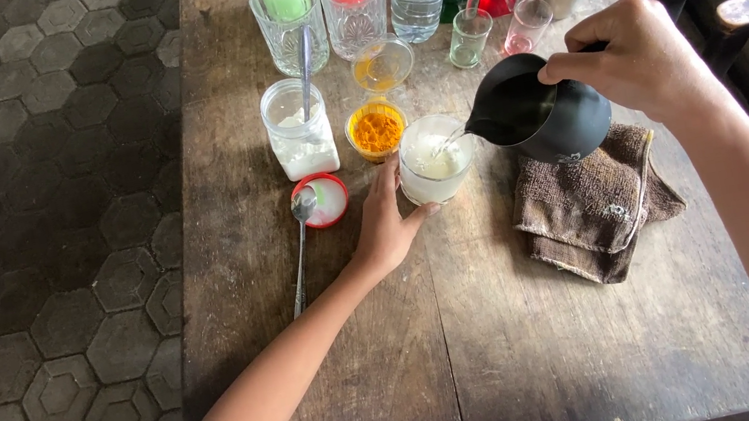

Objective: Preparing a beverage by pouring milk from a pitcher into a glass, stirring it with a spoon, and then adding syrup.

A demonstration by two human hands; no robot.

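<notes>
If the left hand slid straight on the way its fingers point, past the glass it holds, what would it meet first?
The left hand points up the table, gripping the milky glass. Beyond that, probably the small cup of orange powder comes first, though depth is hard to judge.

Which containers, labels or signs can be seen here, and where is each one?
Jar: clear, white powder inside, spoon in it, left of the glass.
Lid: round, red rim, in front of the jar.
Cup: small, clear, orange powder.
Towel tag: small pale mark on the brown cloth.
No signs or screens.
</notes>
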